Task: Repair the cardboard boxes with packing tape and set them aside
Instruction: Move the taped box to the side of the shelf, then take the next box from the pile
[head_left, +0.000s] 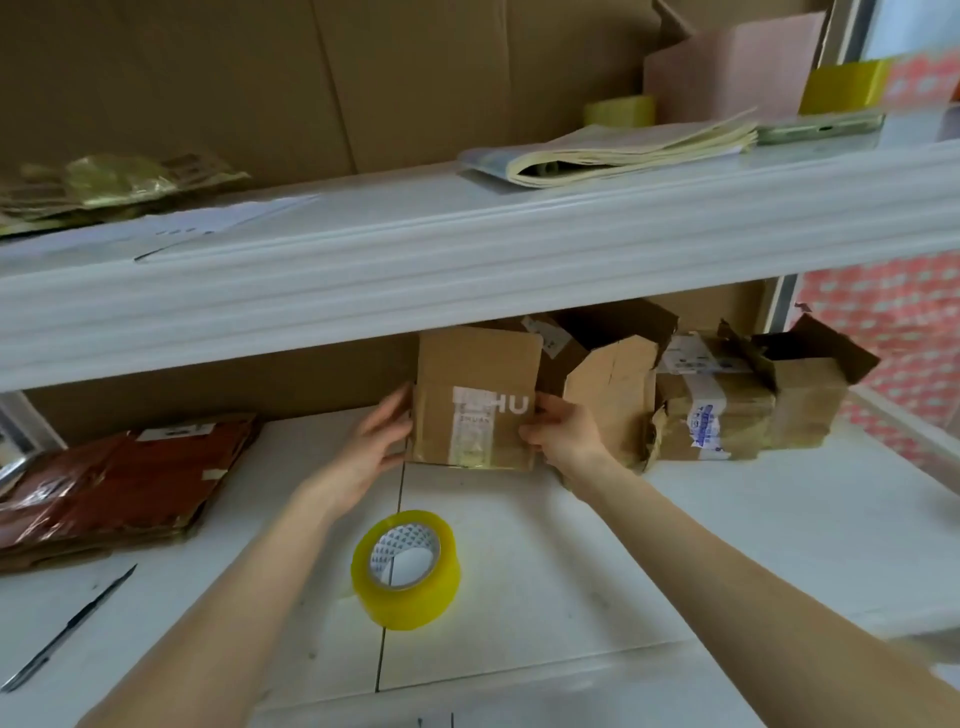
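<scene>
Nearest you, the tape (405, 569) lay loose on the table (675, 545), in neither grip. Further in, your left grip (374, 452) clasped the box (475, 400) by its left edge and your right grip (563, 434) pinched its right edge. The box was upright under the shelf (467, 260). Glossy strips crossed its front, so I judged that one mended, or nearly. Just right of it, the torn boxes (711, 410) gaped with ragged flaps: plenty left. Its back was hidden, the ones behind sat in shadow, and whether it touched the table I couldn't tell.
</scene>
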